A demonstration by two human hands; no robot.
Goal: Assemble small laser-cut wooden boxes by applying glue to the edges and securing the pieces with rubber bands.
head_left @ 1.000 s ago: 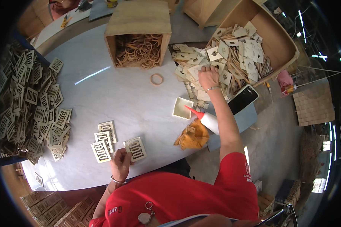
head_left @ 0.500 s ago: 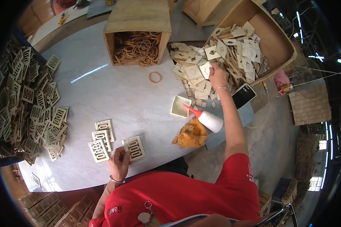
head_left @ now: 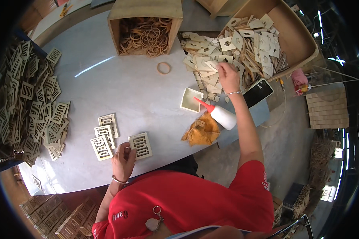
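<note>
While my left hand [head_left: 123,159] is clamping the pale, rectangular, slotted wooden panel [head_left: 143,140] near the front edge of the smooth grey tabletop [head_left: 127,91], my right hand [head_left: 229,77] is pinching a thin, whitish, probably square wooden piece [head_left: 212,65] over heaped pale wooden cut-outs [head_left: 200,62].

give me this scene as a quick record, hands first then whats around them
left hand: holds a slotted panel at its left edge
right hand: pinches a pale piece by the loose pile
left of left hand: three overlapping slotted panels
bottle: white, red nozzle pointing into a small square tray
cloth: orange, crumpled, beside the bottle
ring: alone, below the wooden box of rings
</note>
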